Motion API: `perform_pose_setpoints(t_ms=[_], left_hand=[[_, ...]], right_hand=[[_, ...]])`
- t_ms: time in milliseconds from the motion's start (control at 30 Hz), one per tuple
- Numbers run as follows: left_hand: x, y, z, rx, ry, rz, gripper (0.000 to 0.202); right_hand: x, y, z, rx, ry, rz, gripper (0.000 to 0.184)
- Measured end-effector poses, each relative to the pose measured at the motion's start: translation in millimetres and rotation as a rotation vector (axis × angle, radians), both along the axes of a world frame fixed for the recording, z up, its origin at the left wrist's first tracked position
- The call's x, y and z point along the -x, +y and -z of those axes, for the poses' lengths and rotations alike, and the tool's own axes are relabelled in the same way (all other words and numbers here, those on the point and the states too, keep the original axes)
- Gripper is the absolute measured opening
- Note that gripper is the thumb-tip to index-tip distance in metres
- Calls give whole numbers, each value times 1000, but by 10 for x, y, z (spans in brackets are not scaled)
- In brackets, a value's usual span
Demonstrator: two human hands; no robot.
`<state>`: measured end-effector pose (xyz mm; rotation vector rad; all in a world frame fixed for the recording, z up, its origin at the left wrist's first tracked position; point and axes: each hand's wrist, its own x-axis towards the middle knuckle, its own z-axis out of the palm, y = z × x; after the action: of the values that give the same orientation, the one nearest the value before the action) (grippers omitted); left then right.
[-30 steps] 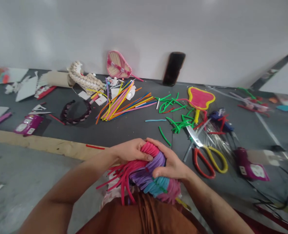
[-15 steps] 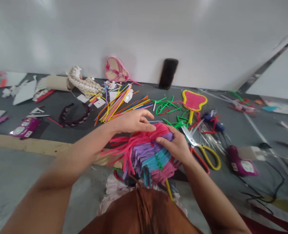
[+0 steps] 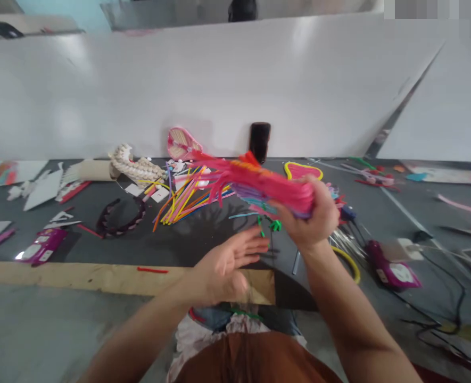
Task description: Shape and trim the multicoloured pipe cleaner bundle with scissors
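My right hand (image 3: 311, 218) is raised above the dark mat and grips a woven bundle of pipe cleaners (image 3: 259, 183), mostly pink with purple, blue and orange strands, held flat with its loose ends fanning to the left. Below and left of the bundle, my left hand (image 3: 227, 263) is off it, palm up, fingers stretched out, holding nothing. A small green pipe-cleaner piece (image 3: 274, 225) hangs or lies just under the bundle.
On the dark mat (image 3: 203, 234) lie loose coloured pipe cleaners (image 3: 183, 197), a dark headband (image 3: 119, 215), a shell piece (image 3: 133, 165), a pink-and-yellow paddle shape (image 3: 301, 170), a purple glue gun (image 3: 390, 263) with cords, and a phone (image 3: 259, 141) leaning on the white wall.
My right hand lifted the bundle up off my lap and turned it flat. My left hand let go of it and dropped away, open. The view tilted upward.
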<state>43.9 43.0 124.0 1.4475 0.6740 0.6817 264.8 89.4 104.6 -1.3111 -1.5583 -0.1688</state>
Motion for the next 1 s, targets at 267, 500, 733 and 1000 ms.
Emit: perform_pose_setpoints(t_ms=[267, 500, 733, 1000], left_hand=[[122, 83, 609, 962, -376, -326, 29], [548, -35, 964, 1018, -181, -345, 34], [1190, -288, 861, 319, 486, -518, 53], [940, -579, 1047, -1112, 999, -43, 65]], right_hand=[[315, -761, 403, -202, -703, -584, 29], [-106, -1264, 719, 3, -405, -783, 54], [-397, -1016, 893, 341, -551, -629, 78], [-56, -536, 839, 413, -754, -620, 79]])
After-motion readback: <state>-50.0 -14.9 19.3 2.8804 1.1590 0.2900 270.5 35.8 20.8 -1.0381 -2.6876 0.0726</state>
